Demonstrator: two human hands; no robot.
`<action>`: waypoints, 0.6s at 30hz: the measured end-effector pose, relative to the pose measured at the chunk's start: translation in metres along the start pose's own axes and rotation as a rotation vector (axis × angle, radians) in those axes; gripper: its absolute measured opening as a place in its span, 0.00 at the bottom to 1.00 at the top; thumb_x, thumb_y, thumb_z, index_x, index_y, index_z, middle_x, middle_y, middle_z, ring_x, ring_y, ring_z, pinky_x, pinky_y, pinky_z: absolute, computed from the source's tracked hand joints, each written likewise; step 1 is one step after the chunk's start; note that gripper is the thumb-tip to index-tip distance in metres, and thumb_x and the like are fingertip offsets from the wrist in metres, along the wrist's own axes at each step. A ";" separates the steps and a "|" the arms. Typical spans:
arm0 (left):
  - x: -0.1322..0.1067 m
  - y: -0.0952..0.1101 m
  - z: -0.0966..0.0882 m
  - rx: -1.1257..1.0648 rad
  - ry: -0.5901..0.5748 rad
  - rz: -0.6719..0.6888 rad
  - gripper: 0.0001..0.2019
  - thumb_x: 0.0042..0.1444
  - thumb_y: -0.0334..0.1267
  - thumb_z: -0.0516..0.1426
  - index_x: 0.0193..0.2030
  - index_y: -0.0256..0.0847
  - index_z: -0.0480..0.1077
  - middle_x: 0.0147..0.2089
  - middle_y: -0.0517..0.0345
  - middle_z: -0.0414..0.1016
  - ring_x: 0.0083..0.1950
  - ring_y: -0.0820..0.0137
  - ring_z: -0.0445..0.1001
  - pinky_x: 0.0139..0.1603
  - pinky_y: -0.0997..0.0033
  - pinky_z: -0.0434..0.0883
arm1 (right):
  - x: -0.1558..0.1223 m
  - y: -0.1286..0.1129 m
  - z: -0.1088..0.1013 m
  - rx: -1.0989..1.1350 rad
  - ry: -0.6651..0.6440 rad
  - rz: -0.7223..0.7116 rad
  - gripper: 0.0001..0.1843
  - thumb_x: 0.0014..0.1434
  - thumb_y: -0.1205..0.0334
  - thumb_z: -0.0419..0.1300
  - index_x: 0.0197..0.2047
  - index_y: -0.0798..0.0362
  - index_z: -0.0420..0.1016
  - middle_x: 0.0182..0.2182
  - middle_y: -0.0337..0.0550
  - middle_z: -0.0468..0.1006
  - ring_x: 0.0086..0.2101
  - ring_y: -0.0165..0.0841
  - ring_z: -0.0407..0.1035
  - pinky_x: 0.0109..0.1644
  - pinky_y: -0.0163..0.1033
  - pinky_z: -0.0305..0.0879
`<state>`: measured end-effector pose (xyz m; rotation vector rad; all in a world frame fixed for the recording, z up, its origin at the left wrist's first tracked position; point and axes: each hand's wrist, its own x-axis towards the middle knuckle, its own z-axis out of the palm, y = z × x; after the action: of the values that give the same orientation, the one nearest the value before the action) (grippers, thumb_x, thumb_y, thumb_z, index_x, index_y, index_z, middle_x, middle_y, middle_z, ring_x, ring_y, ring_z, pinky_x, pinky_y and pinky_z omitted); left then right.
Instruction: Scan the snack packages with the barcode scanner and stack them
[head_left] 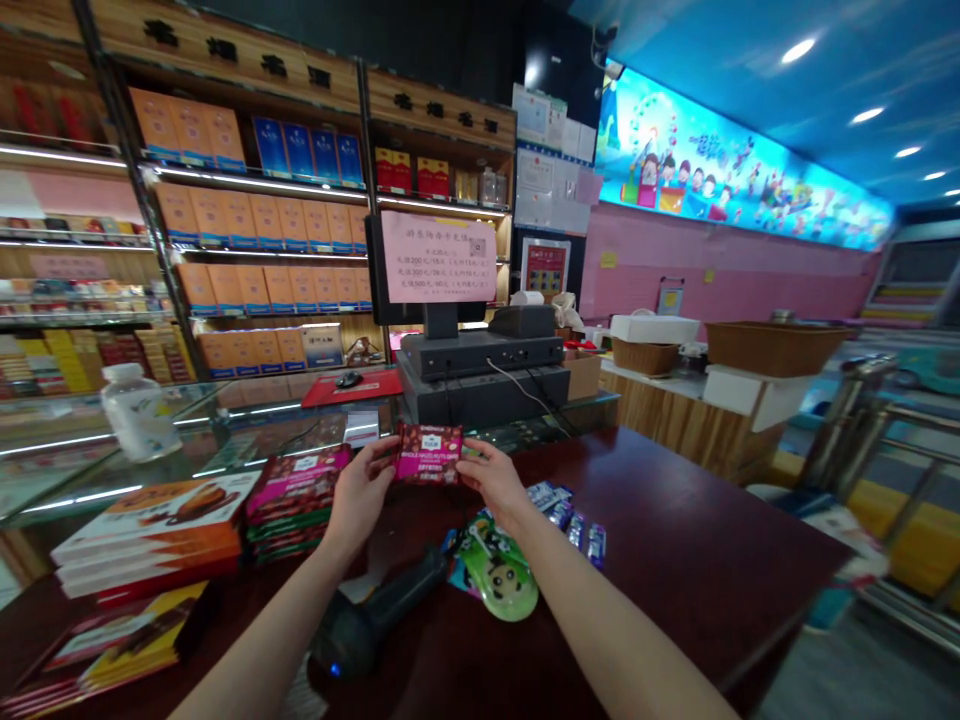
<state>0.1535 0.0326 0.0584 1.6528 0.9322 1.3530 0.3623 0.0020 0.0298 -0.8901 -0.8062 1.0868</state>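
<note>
Between my two hands is a chocolate bar (429, 455) in a brown and magenta wrapper, its printed front turned toward me. My left hand (364, 482) grips its left end, and my right hand (491, 477) pinches the right end. A stack of similar chocolate bars (296, 490), magenta on top with green ones beneath, lies just left of my left hand. Under my right forearm is a green panda-faced packet (499, 575), partly covered. Beside it lie several small blue-and-silver wrapped packets (574, 525). A black barcode scanner (375, 615) rests between my forearms.
White-and-orange boxes (154, 530) are stacked at the left, with yellow-and-red packs (124, 640) in front. A cash register (480, 360) with a pink sign (439, 257) stands behind the dark wooden counter (660, 520). A white bottle (140, 412) stands on the glass case.
</note>
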 end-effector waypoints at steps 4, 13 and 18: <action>-0.010 -0.005 -0.026 -0.012 0.074 0.000 0.27 0.48 0.46 0.61 0.55 0.38 0.72 0.44 0.50 0.83 0.45 0.61 0.82 0.48 0.59 0.78 | -0.007 0.011 0.025 0.048 -0.007 0.008 0.36 0.34 0.65 0.74 0.50 0.53 0.73 0.32 0.38 0.83 0.30 0.31 0.76 0.37 0.36 0.68; -0.039 -0.019 -0.061 0.065 0.118 -0.024 0.27 0.50 0.47 0.60 0.57 0.39 0.74 0.53 0.50 0.81 0.54 0.59 0.79 0.58 0.56 0.74 | -0.021 0.032 0.053 -0.085 -0.050 -0.178 0.39 0.44 0.62 0.70 0.60 0.51 0.65 0.30 0.35 0.82 0.33 0.35 0.76 0.42 0.39 0.71; -0.054 -0.020 -0.068 0.189 0.123 -0.024 0.27 0.52 0.49 0.60 0.58 0.42 0.74 0.51 0.54 0.82 0.52 0.60 0.80 0.57 0.59 0.75 | -0.030 0.035 0.052 -0.322 -0.047 -0.371 0.20 0.54 0.60 0.64 0.51 0.49 0.74 0.33 0.38 0.81 0.34 0.35 0.75 0.40 0.38 0.70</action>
<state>0.0765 0.0010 0.0269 1.7064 1.1792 1.3994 0.2948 -0.0089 0.0168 -0.9370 -1.1565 0.6636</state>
